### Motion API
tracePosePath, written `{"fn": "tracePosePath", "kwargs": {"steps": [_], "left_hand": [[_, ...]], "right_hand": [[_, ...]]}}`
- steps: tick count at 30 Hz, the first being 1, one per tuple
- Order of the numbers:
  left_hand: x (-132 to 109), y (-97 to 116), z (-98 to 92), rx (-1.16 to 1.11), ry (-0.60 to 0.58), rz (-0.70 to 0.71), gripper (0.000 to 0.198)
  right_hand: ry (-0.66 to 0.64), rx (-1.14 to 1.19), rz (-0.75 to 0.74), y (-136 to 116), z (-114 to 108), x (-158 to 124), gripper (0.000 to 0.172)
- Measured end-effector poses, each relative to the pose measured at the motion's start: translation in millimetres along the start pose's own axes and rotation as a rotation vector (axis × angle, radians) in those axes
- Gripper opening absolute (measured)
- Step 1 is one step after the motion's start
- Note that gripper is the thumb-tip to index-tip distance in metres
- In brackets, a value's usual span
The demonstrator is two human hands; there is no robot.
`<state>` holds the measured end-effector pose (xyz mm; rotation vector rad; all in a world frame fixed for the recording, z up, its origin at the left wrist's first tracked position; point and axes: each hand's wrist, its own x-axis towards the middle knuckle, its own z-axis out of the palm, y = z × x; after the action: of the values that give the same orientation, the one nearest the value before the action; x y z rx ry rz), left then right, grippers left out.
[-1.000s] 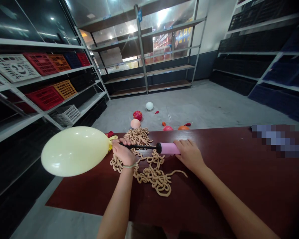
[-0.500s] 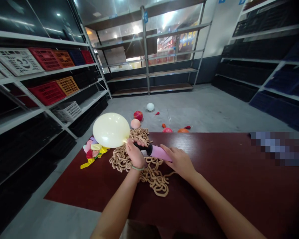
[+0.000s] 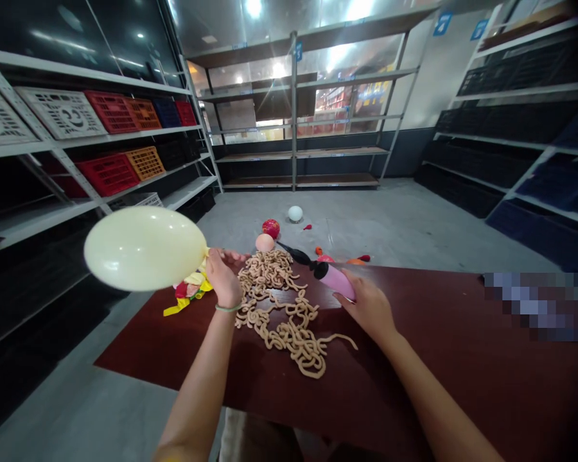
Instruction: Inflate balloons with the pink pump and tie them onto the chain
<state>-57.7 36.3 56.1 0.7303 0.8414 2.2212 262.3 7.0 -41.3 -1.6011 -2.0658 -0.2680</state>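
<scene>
My left hand (image 3: pixel 224 277) pinches the neck of an inflated pale yellow balloon (image 3: pixel 144 248), which sticks out to the left over the table edge. My right hand (image 3: pixel 368 308) grips a pink hand pump (image 3: pixel 334 281). The pump's black nozzle (image 3: pixel 291 252) points away from me and stands apart from the balloon. Between my hands lies a tangle of tan knobbly cord (image 3: pixel 279 308) on the dark red wooden table (image 3: pixel 443 359). Left of it sits a heap of limp coloured balloons (image 3: pixel 187 289) with yellow ribbon, partly hidden behind the inflated balloon.
Several balloons lie on the grey floor beyond the table, including a white one (image 3: pixel 295 213) and a red one (image 3: pixel 270 228). Metal shelves with plastic crates (image 3: pixel 110 111) line the left side. Dark shelving stands behind and right. A blurred patch (image 3: pixel 534 307) covers the table's right end.
The pump nozzle has come out of the balloon neck, and the pump now tilts up in my right hand. The balloon has swung left, still pinched in my left hand.
</scene>
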Motion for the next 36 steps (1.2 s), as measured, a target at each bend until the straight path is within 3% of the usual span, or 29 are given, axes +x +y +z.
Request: {"fn": "tracePosePath", "kwargs": {"steps": [8, 15, 22, 32, 34, 36], "left_hand": [[-1.3, -49.6, -43.6, 0.374, -0.125, -0.097, 0.039], [-7.2, -61.0, -60.1, 0.545, -0.219, -0.106, 0.036], [-4.3, -62.3, -61.7, 0.707, -0.278, 0.022, 0.028], [-17.8, -57.3, -51.7, 0.878, -0.569, 0.113, 0.031], [-20.5, -54.4, -49.1, 0.971, -0.627, 0.135, 0.03], [-23.4, -51.5, -46.3, 1.076, -0.687, 0.137, 0.03]], "right_hand": [[-0.099, -0.215, -0.02, -11.8, 8.3, 5.5, 0.054], [-0.114, -0.31, -0.096, -26.2, 23.8, 39.6, 0.055], [-0.193, -0.314, -0.226, -24.2, 32.8, 47.5, 0.051], [-0.244, -0.169, -0.377, -19.1, 21.0, 32.8, 0.058], [-0.198, -0.143, -0.409, -22.6, 9.4, 36.6, 0.06], [-0.062, -0.135, -0.426, -32.0, -8.8, 42.2, 0.057]]}}
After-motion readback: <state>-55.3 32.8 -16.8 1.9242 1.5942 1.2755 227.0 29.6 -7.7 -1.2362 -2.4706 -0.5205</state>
